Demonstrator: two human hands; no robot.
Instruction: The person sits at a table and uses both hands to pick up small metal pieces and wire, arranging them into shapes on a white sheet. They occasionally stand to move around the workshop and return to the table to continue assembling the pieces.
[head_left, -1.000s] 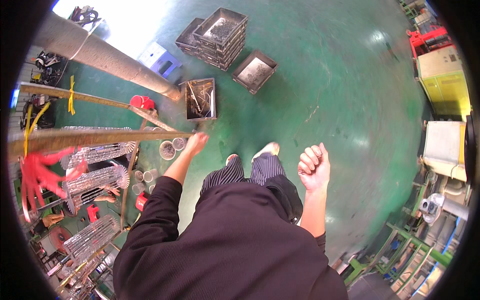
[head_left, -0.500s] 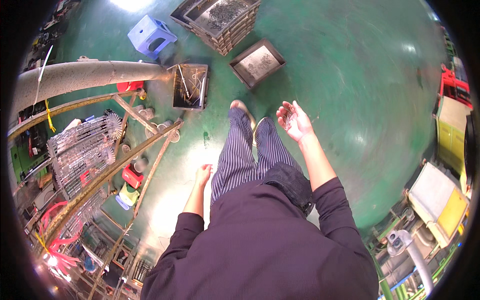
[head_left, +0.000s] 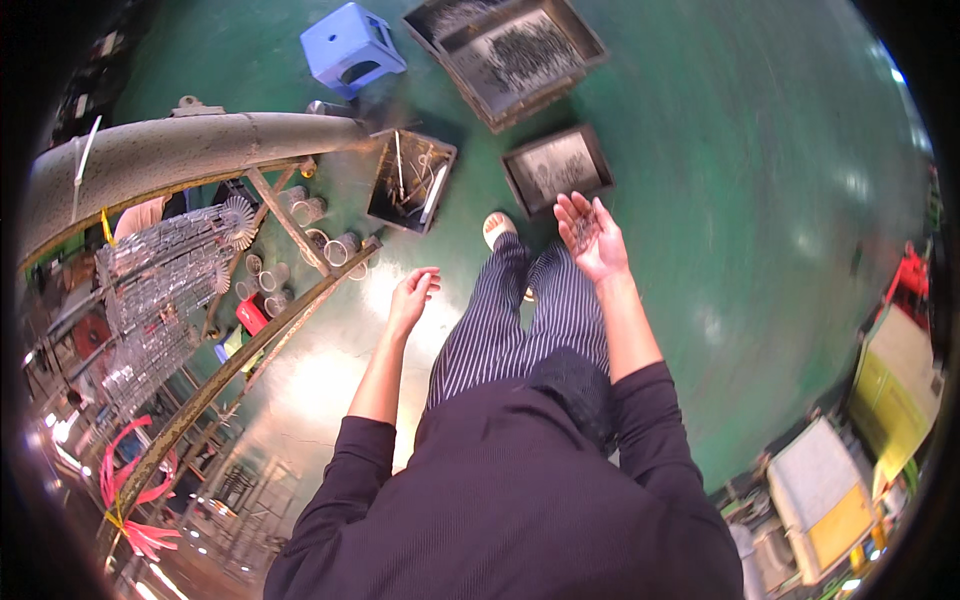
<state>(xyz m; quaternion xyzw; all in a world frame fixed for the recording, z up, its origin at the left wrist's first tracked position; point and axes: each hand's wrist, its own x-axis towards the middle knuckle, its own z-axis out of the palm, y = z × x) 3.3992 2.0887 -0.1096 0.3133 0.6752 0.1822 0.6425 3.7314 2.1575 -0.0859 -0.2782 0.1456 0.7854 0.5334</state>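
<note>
Floor: green and glossy; a metal frame and finned metal racks occupy the left side, a white-and-yellow cabinet the lower right.
Right hand: palm up, fingers half curled; bears a loose handful of small parts.
Parts, location: on the right palm and against the fingers; thin and dark, exact form too small to tell.
Left hand: fingers loosely bent, nothing visible in the grasp; held beside the upper end of the frame, apparently without contact.
Single tray: on the floor, just beyond the right fingertips in view; contains similar-looking dark pieces. Height gap between hand and tray: cannot be told.
Stacked trays: behind the single tray; the top one carries a wider spread of dark pieces.
Tool bin: left of the single tray; contains rods and a pale bar.
Stool: blue, beyond the bin.
Status, complete: the handful is gathered and supported clear of both tray positions, judging by the present pose.
Status, outstanding: the handful is not set down. Total quantity to be handled: not determinable from this view.
</note>
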